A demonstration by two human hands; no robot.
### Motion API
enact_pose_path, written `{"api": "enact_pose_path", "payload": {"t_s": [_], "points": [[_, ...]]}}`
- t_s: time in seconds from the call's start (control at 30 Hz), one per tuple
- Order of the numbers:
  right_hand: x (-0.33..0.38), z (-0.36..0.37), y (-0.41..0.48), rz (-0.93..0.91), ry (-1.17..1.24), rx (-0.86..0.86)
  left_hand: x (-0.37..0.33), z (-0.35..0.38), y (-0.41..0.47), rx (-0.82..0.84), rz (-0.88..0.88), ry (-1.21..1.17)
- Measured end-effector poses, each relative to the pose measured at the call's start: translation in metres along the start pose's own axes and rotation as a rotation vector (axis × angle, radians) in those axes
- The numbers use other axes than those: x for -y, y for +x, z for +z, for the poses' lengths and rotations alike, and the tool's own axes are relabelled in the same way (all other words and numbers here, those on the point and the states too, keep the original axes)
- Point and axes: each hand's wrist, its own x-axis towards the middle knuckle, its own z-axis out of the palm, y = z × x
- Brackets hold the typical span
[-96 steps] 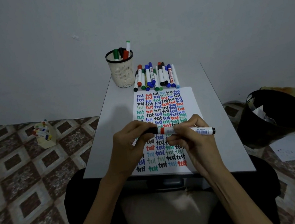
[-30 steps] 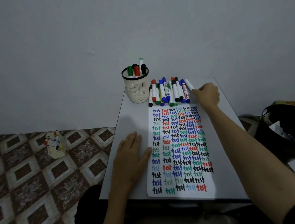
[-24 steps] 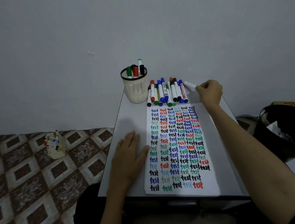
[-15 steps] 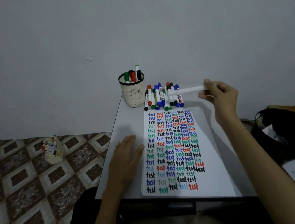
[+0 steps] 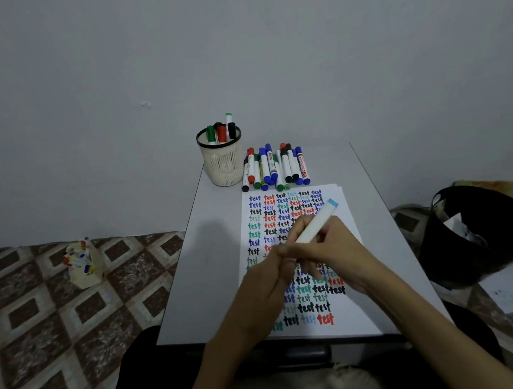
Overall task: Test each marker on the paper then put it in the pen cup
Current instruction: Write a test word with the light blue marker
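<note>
Our right hand (image 5: pixel 336 249) grips the marker (image 5: pixel 316 222) over the paper (image 5: pixel 358 321) while our left hand (image 5: pixel 266 286) fingers pinch its end, probably to uncap it.

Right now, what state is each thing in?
White marker with light-blue end: lifted, tilted, gripped, cap end hidden.
Right hand: fingers curled round its barrel.
Left hand: grips its lower end.
White mesh pen cup: upright, markers inside.
Loose markers: capped, lying beside cup.
White paper sheet: flat, mostly written over.

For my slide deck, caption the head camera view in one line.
The right hand holds a white marker above the paper while the left hand pinches its near end.
</note>
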Motion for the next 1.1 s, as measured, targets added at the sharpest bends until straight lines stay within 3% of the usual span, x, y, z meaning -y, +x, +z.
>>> {"api": "enact_pose_path", "payload": {"t_s": [0.33, 0.43, 0.57, 0.7, 1.1], "points": [[0.002, -0.009, -0.004, -0.001, 0.023, 0.105, -0.002, 0.014, -0.014, -0.033, -0.016, -0.202], [0.005, -0.016, -0.007, -0.062, 0.055, -0.012, 0.0, 0.001, -0.01, -0.045, 0.014, -0.051], [-0.002, -0.034, -0.017, -0.131, 0.278, -0.267, 0.028, -0.027, -0.007, -0.152, -0.007, 0.253], [-0.029, -0.031, -0.037, -0.032, 0.306, -0.277, 0.064, -0.033, -0.015, -0.035, 0.012, 0.525], [-0.053, -0.029, -0.042, -0.062, 0.223, -0.344, 0.066, -0.029, -0.023, -0.031, -0.016, 0.548]]}}
